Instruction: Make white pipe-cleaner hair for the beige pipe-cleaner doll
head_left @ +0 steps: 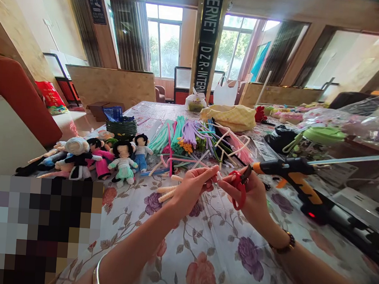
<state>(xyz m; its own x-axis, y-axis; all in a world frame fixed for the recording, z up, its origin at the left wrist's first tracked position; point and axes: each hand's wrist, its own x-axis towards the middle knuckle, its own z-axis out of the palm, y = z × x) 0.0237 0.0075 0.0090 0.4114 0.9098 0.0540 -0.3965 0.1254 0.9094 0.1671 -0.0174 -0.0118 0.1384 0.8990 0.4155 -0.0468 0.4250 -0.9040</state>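
My left hand (pixel 194 186) pinches a small white fuzzy piece (pixel 218 176), perhaps a bit of pipe cleaner, between thumb and fingertips. Facing it, my right hand (pixel 252 194) has red-handled scissors (pixel 241 196) hooked in its fingers, the dark blades (pixel 247 173) pointing up and away. The fingertips of that hand reach to the white piece too. Cream-coloured wrapped rolls (pixel 168 193) lie on the flowered tablecloth (pixel 201 275) just beyond my left hand. Past both hands is a pile of pipe cleaners (pixel 177 137) in mint, purple, pink and other colours.
Several small fuzzy dolls (pixel 123 161) lie at the left, before a dark green basket (pixel 121 127). A black and orange glue gun (pixel 299 180) with a red light stands at the right, near a green-lidded jar (pixel 322 138). A yellow cloth bag (pixel 228 116) lies farther back.
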